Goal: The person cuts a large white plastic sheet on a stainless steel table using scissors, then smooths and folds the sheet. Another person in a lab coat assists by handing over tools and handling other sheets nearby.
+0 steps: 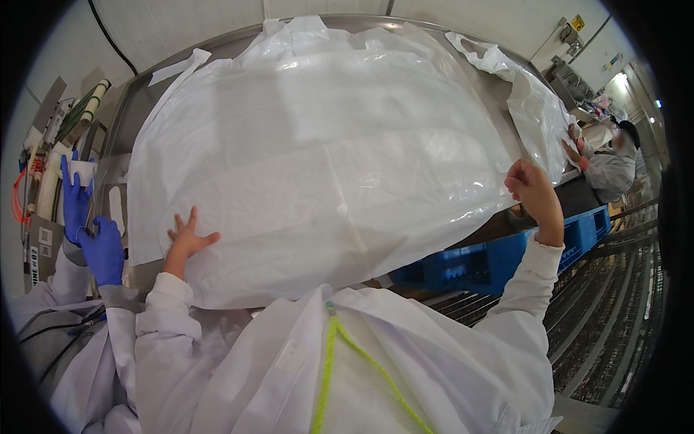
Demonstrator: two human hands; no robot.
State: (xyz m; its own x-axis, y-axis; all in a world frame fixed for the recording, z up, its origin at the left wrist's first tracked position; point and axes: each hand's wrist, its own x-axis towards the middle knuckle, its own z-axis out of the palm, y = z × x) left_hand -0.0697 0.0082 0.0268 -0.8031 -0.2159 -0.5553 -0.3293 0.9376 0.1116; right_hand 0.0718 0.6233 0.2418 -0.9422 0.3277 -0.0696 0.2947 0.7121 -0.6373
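A large white translucent plastic sheet [311, 173] lies spread in wrinkled layers before me, its near edge falling close to my coat. On its left part rests my left hand [186, 240], palm down with the fingers spread. My right hand [536, 197] is at the sheet's right edge, fingers curled into a pinch on the plastic; the fingertips are partly hidden. Further right, another crumpled clear-white plastic piece [531, 101] hangs along the table's side.
The sheet covers a metal table [137, 108]. At left a co-worker's blue-gloved hands [103, 249] hold a small white item [83, 172]. Another person [611, 170] works at far right. A blue pallet [484, 264] and metal racks [600, 325] stand at lower right.
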